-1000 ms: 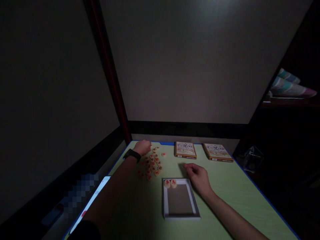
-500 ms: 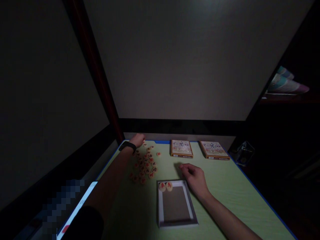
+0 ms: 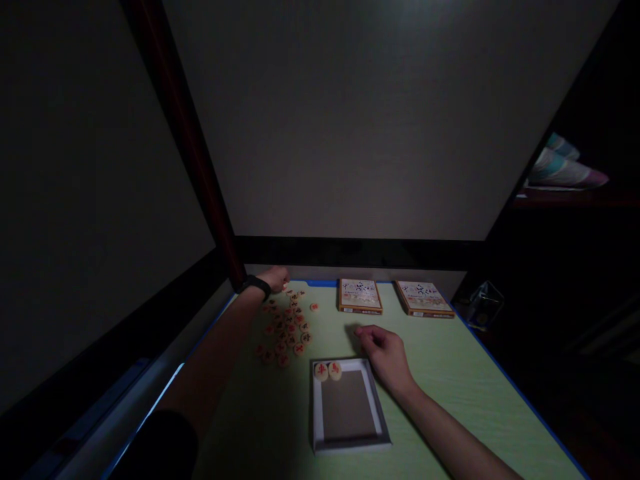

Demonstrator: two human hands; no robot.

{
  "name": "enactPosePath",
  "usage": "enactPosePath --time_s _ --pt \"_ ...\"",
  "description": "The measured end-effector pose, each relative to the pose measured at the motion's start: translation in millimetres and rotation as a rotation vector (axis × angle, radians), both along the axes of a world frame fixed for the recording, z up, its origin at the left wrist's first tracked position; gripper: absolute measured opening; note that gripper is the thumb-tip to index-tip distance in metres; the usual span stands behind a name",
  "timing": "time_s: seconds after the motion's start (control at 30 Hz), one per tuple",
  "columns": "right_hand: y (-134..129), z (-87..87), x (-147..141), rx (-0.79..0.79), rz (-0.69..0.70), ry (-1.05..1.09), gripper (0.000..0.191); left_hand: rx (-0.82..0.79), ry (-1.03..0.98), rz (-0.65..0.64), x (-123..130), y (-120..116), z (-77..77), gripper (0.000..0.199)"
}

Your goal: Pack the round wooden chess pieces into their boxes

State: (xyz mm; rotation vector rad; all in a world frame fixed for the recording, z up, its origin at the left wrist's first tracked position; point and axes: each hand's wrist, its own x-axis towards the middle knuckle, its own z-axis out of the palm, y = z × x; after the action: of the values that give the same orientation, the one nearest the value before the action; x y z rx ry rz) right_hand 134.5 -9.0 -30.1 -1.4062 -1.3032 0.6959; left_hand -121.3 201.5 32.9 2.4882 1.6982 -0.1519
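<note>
My left hand (image 3: 276,277) reaches to the far left of the table, its fingers closed at the back edge of a loose spread of xiangqi pieces (image 3: 291,329). Something pale shows at its fingertips, too small to make out. My right hand (image 3: 384,352) rests on the table with loosely curled fingers and nothing visible in them. Just left of it lies an open shallow box tray (image 3: 349,447) with a grey-brown bottom. Two round pieces with red characters, one piece (image 3: 321,371) beside another piece (image 3: 335,371), sit side by side in its far left corner.
Two printed game boxes, a left box (image 3: 360,295) and a right box (image 3: 423,298), lie at the table's back. A pale wall panel (image 3: 350,133) rises behind. Off the right edge stands a dark, shiny container (image 3: 484,307). The light is dim.
The whole view has shifted slightly, so things appear a little further left. My left hand stays at the back of the pieces, and my right hand keeps its place beside the tray.
</note>
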Motion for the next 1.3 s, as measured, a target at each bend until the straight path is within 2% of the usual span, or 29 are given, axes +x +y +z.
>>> enactPosePath --time_s 0.2,0.47,0.63,0.73,0.8,0.93,1.03,1.17,1.3 --pt "0 1.6 0 -0.017 0.012 -0.013 0.039 0.019 0.043 -0.006 6 -9 4.3 0.033" --pt "0 -0.3 0 -0.021 0.018 -0.015 0.040 0.066 0.066 0.016 14 -30 12.4 0.024" --pt "1 -2.0 1 0.000 0.016 -0.023 0.037 0.145 0.024 0.026 18 -42 27.1 0.021" --pt "-1 1.9 2 0.025 -0.005 0.003 0.039 0.208 -0.036 -0.015 33 -65 34.5 0.024" --pt "-3 7.6 1 0.076 -0.012 0.037 0.042 0.259 -0.132 -0.125 50 -89 34.0 0.023" --pt "-7 20.6 -4 0.145 0.050 0.203 0.046 0.370 -0.350 -0.321 82 -146 21.8 0.018" --pt "-8 25.8 -10 0.134 0.151 0.355 0.049 0.391 -0.454 -0.318 97 -180 14.5 0.016" --pt "-10 27.4 -15 0.095 0.265 0.523 0.045 0.397 -0.523 -0.330 100 -204 13.4 0.016" --pt "-12 27.8 -16 0.028 0.308 0.651 0.044 0.382 -0.657 -0.351 90 -210 11.4 0.016"
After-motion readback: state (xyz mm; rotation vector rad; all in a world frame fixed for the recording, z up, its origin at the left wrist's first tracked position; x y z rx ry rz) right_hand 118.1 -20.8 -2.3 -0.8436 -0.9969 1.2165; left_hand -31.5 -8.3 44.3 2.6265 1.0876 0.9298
